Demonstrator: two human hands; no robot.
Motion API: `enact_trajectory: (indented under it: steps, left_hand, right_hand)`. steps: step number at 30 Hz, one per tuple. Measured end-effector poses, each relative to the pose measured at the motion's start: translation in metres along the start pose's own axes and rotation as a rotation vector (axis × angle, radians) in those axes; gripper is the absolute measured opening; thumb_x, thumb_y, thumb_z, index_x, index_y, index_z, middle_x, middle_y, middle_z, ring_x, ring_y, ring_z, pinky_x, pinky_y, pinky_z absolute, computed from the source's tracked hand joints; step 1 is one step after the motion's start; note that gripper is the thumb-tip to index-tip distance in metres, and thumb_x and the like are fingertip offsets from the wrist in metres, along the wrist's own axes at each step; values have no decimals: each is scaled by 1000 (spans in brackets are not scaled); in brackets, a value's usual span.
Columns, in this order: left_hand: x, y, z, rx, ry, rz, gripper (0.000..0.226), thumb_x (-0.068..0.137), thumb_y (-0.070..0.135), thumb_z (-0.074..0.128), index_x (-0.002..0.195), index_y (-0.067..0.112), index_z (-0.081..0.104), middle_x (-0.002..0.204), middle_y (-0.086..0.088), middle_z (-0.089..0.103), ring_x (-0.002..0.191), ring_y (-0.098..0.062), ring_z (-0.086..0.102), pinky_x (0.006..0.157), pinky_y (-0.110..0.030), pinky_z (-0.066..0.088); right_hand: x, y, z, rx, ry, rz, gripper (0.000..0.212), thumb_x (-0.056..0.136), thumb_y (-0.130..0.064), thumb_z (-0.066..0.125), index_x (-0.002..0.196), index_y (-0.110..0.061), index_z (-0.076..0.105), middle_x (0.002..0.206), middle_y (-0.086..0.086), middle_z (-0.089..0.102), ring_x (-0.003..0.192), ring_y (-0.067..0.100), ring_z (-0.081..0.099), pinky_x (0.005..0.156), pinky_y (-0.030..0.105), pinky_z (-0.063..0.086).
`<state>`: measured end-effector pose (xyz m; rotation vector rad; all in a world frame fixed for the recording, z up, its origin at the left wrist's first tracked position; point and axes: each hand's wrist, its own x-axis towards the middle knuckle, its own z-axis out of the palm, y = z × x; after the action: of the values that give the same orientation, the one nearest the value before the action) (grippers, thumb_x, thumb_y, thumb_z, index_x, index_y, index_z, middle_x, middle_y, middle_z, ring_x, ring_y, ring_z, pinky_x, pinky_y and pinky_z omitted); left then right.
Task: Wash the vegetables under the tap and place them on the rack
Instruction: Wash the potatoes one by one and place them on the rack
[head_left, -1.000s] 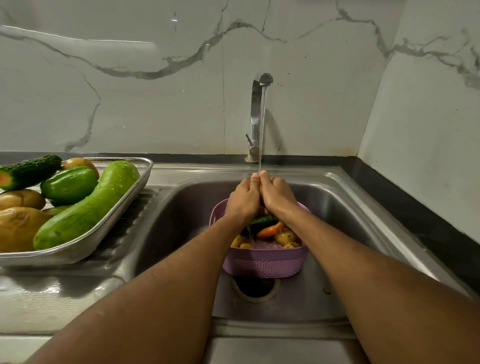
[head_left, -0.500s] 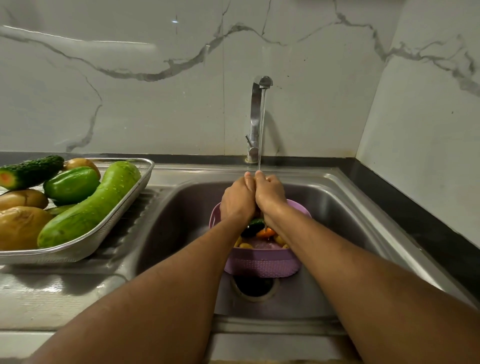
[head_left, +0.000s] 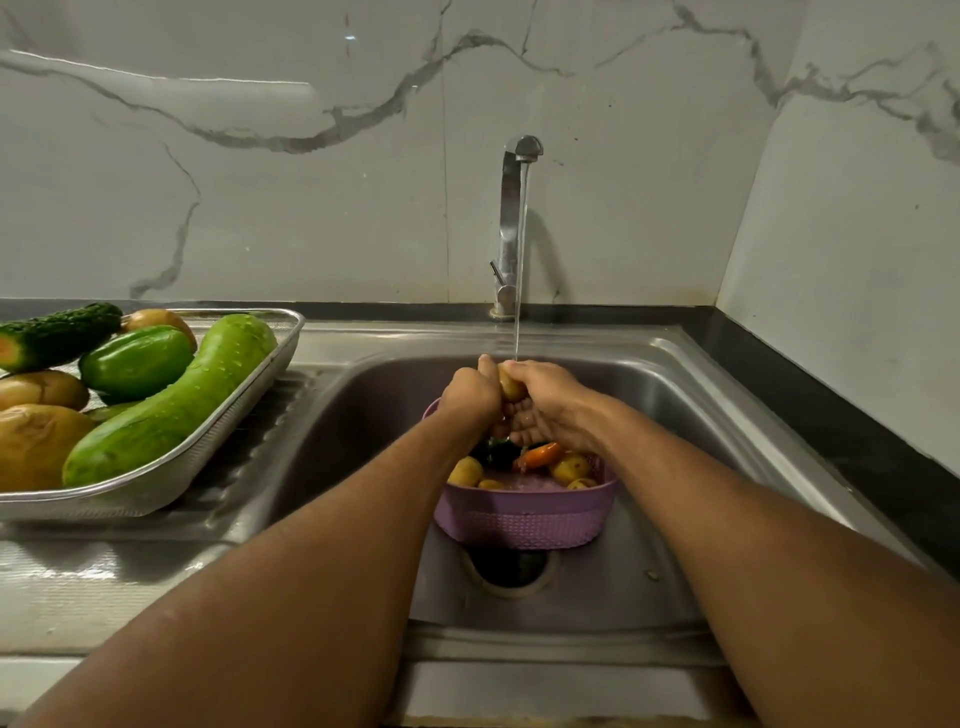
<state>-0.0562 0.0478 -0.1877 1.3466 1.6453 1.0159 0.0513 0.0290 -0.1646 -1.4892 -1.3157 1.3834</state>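
Observation:
Water runs from the steel tap (head_left: 511, 218) onto a small yellow potato (head_left: 511, 387) held between both hands over the sink. My left hand (head_left: 470, 397) and my right hand (head_left: 550, 405) are cupped around it, fingers curled. Below them a purple basket (head_left: 519, 519) stands in the sink (head_left: 670, 431) over the drain, holding small potatoes (head_left: 569, 467), a carrot (head_left: 540, 454) and a dark green vegetable. On the left drainboard a metal rack (head_left: 208, 457) holds a long green gourd (head_left: 171, 405), a green pepper (head_left: 136, 361), a cucumber (head_left: 57, 335) and large potatoes (head_left: 36, 441).
A marble wall stands behind the sink and on the right. A black counter strip (head_left: 831, 415) runs along the sink's right side. The ribbed drainboard (head_left: 104, 577) extends in front of the rack. The drain hole (head_left: 511, 569) shows below the basket.
Both hands have parted slightly at the top, so the small potato between them now shows under the stream. The basket and the rack have not moved.

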Motion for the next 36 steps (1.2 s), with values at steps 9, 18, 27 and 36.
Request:
enact_trajectory:
  steps: [9, 18, 27, 36]
  left_hand:
    - [-13, 11, 3, 240, 278, 532, 50, 111, 48, 25, 99, 24, 66, 80, 8, 65, 72, -7, 63, 70, -29, 49]
    - [2, 7, 3, -6, 125, 170, 52, 110, 48, 24, 95, 13, 59, 81, -6, 62, 74, -19, 60, 76, -37, 52]
    - [-10, 8, 3, 145, 226, 398, 50, 111, 46, 22, 86, 22, 58, 80, -2, 65, 77, -18, 64, 76, -38, 53]
    - [-12, 13, 6, 174, 145, 350, 51, 110, 50, 21, 107, 16, 59, 94, -4, 67, 90, -19, 66, 82, -38, 53]
  right_hand:
    - [9, -16, 18, 323, 441, -113, 40, 105, -48, 52, 79, -21, 67, 81, 3, 72, 83, 21, 70, 85, 42, 61]
    - [5, -12, 3, -51, 233, -127, 47, 110, -48, 31, 104, -11, 60, 70, 9, 59, 55, 17, 55, 50, 28, 45]
    - [5, -10, 0, 179, 226, 3, 48, 105, -49, 45, 101, -6, 65, 67, 9, 64, 53, 16, 57, 51, 27, 47]
    - [11, -10, -6, -15, 374, -91, 58, 104, -63, 40, 108, -10, 62, 79, 11, 67, 54, 17, 58, 47, 26, 47]
